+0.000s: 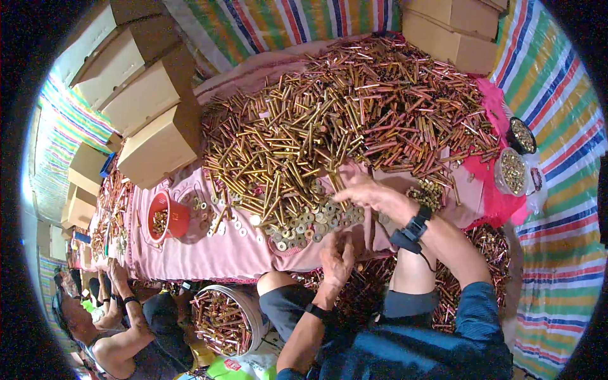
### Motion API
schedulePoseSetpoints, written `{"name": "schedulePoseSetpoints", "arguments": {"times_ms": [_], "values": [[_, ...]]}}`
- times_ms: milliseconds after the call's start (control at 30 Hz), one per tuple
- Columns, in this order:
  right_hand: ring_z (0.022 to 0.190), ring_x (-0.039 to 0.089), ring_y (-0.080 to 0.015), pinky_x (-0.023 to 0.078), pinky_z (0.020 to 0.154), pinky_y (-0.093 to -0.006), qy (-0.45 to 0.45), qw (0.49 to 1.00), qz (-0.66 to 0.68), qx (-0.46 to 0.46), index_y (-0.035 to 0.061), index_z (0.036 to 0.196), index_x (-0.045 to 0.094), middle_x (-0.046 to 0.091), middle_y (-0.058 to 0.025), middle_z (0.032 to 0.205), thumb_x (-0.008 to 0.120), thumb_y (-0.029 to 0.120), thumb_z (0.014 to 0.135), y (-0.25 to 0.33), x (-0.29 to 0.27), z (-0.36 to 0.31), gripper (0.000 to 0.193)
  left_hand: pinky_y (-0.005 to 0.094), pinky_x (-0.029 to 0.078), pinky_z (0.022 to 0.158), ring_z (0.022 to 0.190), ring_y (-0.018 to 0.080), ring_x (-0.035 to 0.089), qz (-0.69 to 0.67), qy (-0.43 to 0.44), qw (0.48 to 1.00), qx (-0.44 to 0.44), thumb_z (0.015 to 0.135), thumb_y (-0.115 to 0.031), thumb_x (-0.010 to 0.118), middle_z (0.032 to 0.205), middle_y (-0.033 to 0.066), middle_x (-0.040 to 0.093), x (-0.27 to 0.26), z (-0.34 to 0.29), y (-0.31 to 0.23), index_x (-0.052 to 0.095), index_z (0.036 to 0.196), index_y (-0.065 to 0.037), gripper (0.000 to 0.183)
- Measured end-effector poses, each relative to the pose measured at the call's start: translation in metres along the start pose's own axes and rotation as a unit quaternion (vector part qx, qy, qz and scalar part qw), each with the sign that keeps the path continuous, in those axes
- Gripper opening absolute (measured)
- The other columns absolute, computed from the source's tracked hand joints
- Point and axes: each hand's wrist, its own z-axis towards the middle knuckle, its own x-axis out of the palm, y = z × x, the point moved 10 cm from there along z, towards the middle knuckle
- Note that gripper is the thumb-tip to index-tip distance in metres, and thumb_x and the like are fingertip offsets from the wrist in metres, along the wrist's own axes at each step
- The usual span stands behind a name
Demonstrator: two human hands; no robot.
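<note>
A large heap of long brass-coloured bolts (285, 145) covers the pink cloth (209, 256) in front of me. Round flat washers (304, 231) lie in a loose layer along its near edge. My right hand (367, 190) reaches over from the right to the heap's near side, its fingers apart beside the bolts and washers. I see nothing clearly held in it. Closer to me, by the cloth's front edge, my left hand (337, 258) is closed with its fingers curled together. Whatever it may hold is too small or hidden. Small nuts (429, 194) lie near my right wrist.
A red bucket (167, 217) with small parts stands on the left. Cardboard boxes (158, 149) are stacked behind it. Tubs of nuts (511, 171) sit at right. Beside my knees are a white bucket of bolts (221, 322) and another person (120, 342).
</note>
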Motion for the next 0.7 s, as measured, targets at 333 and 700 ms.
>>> {"name": "schedulePoseSetpoints", "arguments": {"times_ms": [333,700], "values": [[0.062,0.039,-0.0073,0.027,0.056,-0.0264,0.136,0.986,-0.039,-0.083,0.0102,0.066,0.052,0.04,0.0051,0.067,0.076,0.038,0.083,-0.032,0.022,-0.081,0.04,0.0496,0.053,0.094,0.118,0.0447,0.058,0.201,-0.003,0.965,0.167,0.078,-0.006,0.074,0.141,0.0253,0.05,0.002,0.02,-0.047,0.058,0.135,-0.011,0.06],[0.069,0.061,-0.0095,0.05,0.063,-0.0271,-0.115,0.982,-0.121,-0.089,-0.0004,0.102,0.074,0.07,-0.0038,0.084,0.071,0.024,0.091,-0.007,-0.104,-0.105,0.027,0.0412,0.054,0.081,0.095,0.0361,0.068,0.091,-0.009,0.989,0.12,0.08,-0.001,0.066,0.105,0.0171,0.07,-0.013,0.013,-0.016,0.064,0.117,-0.004,0.037]]}}
